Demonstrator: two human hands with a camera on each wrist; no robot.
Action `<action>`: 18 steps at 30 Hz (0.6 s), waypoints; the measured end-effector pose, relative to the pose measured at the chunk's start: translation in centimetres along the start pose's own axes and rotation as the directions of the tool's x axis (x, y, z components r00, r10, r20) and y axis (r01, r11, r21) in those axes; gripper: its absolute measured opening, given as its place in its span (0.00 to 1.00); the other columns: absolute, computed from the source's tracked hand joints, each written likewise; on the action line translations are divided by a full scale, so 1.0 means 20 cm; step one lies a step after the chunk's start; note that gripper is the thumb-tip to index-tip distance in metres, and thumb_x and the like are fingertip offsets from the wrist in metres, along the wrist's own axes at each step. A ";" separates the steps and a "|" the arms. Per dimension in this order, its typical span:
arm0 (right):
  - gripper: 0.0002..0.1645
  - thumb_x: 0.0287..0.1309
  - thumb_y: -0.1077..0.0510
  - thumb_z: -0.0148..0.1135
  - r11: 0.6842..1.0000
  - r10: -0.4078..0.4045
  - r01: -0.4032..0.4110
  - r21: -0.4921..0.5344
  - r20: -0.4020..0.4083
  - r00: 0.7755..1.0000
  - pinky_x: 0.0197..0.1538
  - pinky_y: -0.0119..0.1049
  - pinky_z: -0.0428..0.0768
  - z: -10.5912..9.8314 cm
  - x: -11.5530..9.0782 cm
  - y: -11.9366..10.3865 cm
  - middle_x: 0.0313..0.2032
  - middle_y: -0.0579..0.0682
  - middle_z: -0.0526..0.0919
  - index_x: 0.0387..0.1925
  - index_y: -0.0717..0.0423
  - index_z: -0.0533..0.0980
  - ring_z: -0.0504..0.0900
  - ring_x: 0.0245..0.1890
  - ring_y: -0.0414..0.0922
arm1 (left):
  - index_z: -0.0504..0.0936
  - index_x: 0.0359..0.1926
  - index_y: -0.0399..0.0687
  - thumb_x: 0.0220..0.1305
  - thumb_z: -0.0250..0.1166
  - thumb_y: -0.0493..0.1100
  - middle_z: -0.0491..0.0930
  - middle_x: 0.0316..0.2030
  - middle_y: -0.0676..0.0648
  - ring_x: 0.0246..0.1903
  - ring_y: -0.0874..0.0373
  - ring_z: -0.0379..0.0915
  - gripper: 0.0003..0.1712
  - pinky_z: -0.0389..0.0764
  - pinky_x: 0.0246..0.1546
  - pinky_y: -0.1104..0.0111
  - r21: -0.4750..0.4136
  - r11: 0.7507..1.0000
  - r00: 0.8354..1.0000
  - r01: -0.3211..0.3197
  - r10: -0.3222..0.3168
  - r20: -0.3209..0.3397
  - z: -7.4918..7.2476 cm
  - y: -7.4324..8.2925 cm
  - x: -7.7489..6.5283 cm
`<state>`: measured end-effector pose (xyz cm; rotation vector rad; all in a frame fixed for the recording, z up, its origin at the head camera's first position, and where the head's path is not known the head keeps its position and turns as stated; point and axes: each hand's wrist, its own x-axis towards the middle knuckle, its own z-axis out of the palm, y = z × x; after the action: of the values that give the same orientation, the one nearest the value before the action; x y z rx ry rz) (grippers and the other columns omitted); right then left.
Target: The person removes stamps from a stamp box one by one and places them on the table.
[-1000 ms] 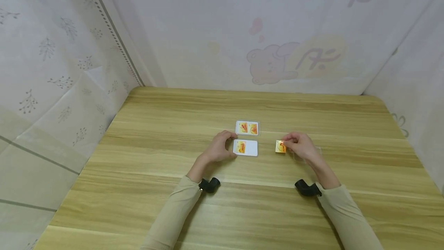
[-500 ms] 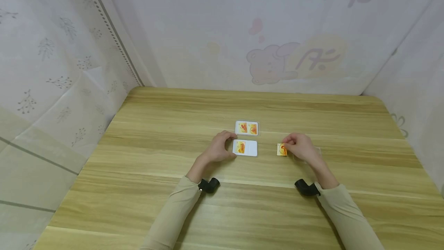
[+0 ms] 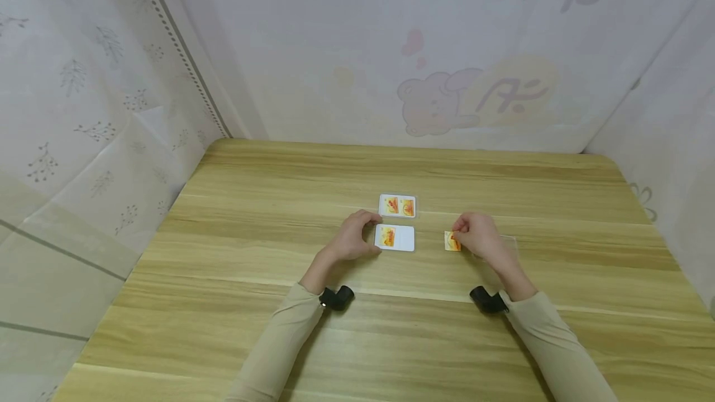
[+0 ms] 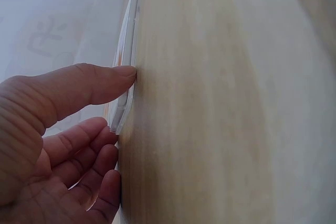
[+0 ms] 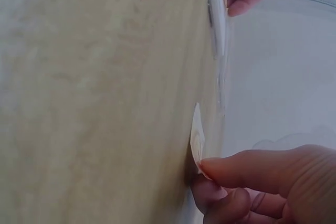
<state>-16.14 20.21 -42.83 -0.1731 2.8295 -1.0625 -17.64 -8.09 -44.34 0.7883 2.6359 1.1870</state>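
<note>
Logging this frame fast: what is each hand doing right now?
Left hand: holds the near card by its edge on the table.
Right hand: pinches a small orange sticker.

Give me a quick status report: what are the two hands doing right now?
Left hand steadies the near card by its edge. Right hand pinches a small orange sticker, lifted off the table. Second card lies behind; nothing between them.
</note>
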 end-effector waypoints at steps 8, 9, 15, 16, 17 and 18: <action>0.02 0.47 0.70 0.62 0.997 0.012 -0.013 -0.076 -0.012 1.000 0.23 0.33 0.70 0.01 0.01 -0.01 0.19 0.52 0.73 0.25 0.67 0.75 0.70 0.20 0.44 | 0.74 0.50 0.31 0.39 0.74 0.31 0.75 0.46 0.39 0.48 0.47 0.69 0.32 0.69 0.54 0.58 -0.005 1.000 1.000 -0.005 0.005 -0.009 0.00 0.00 0.00; 0.03 0.48 0.70 0.62 0.996 0.015 -0.016 -0.086 -0.012 1.000 0.22 0.33 0.70 0.01 0.01 -0.01 0.19 0.52 0.74 0.25 0.66 0.75 0.70 0.19 0.44 | 0.74 0.50 0.30 0.39 0.74 0.31 0.75 0.46 0.39 0.48 0.47 0.69 0.32 0.69 0.54 0.58 -0.006 1.000 1.000 -0.004 0.004 -0.009 0.00 0.00 0.00; 0.04 0.49 0.68 0.62 0.994 0.021 -0.022 -0.104 -0.008 1.000 0.21 0.33 0.70 0.00 0.00 -0.02 0.20 0.52 0.74 0.26 0.66 0.74 0.70 0.18 0.43 | 0.74 0.50 0.31 0.40 0.74 0.31 0.75 0.47 0.38 0.49 0.46 0.68 0.32 0.68 0.55 0.59 -0.003 1.000 1.000 0.009 -0.009 -0.001 -0.01 0.00 0.00; 0.04 0.49 0.68 0.62 0.995 0.016 -0.017 -0.101 -0.009 1.000 0.21 0.33 0.70 0.00 0.00 -0.02 0.20 0.52 0.74 0.26 0.66 0.74 0.70 0.18 0.43 | 0.75 0.50 0.31 0.40 0.74 0.31 0.75 0.47 0.38 0.49 0.46 0.69 0.32 0.68 0.55 0.59 0.000 1.000 1.000 0.007 -0.007 -0.002 -0.01 0.00 0.00; 0.03 0.50 0.68 0.61 0.995 0.013 -0.014 -0.096 -0.012 1.000 0.21 0.33 0.70 0.00 0.00 -0.02 0.20 0.52 0.73 0.26 0.66 0.75 0.70 0.18 0.43 | 0.75 0.50 0.31 0.39 0.74 0.31 0.75 0.47 0.38 0.49 0.46 0.69 0.32 0.68 0.55 0.58 0.000 1.000 1.000 0.004 -0.004 -0.001 -0.01 0.00 0.00; 0.03 0.50 0.68 0.61 0.996 0.011 -0.013 -0.091 -0.018 1.000 0.21 0.33 0.69 0.00 0.00 -0.02 0.20 0.52 0.73 0.26 0.66 0.75 0.70 0.18 0.43 | 0.75 0.50 0.31 0.39 0.74 0.31 0.75 0.47 0.39 0.49 0.46 0.69 0.32 0.68 0.55 0.58 0.004 1.000 1.000 0.002 -0.002 -0.002 -0.01 0.00 0.00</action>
<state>-16.04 19.87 -42.57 -0.1554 2.8921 -0.9382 -17.58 -8.15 -44.23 0.7851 2.6401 1.1831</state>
